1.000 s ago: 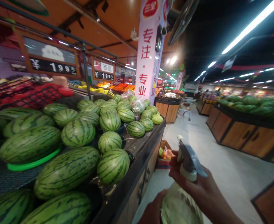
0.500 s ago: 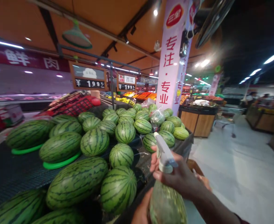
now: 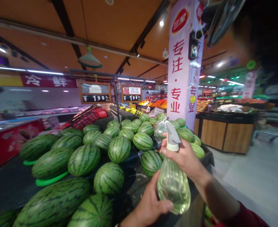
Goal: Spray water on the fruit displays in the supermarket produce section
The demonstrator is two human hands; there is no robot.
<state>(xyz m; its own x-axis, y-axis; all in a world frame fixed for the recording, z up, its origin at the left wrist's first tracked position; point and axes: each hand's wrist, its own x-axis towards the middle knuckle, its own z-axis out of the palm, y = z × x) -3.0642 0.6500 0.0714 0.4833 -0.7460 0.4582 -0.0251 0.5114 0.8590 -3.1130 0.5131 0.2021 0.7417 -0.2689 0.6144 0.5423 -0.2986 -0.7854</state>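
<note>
In front of me I hold a clear spray bottle [image 3: 174, 186] with a white and grey trigger head, pale yellow-green liquid showing inside. My right hand [image 3: 182, 156] is wrapped round its neck, with fingers at the trigger. Lower down, my left hand [image 3: 150, 198] grips the left side of the body, thumb across the front. Beyond the bottle lie many striped watermelons on a dark display; the closest to my left hand is a round watermelon [image 3: 151, 163]. A wrapped melon [image 3: 160, 129] in clear plastic sits just behind the spray head.
Price signs [image 3: 95, 93] stand above the melons. A red-lettered pillar [image 3: 180, 63] rises behind the stand. Green rings [image 3: 51, 179] lie under some long watermelons. On the right, a wooden produce counter [image 3: 237, 137] stands beside the pale floor [image 3: 240, 176]. A red-fronted case [image 3: 13, 138] is at left.
The bottle has come up higher and further into view, both hands still on it. My left hand now shows more fully. The camera view has shifted, moving the near watermelons left.
</note>
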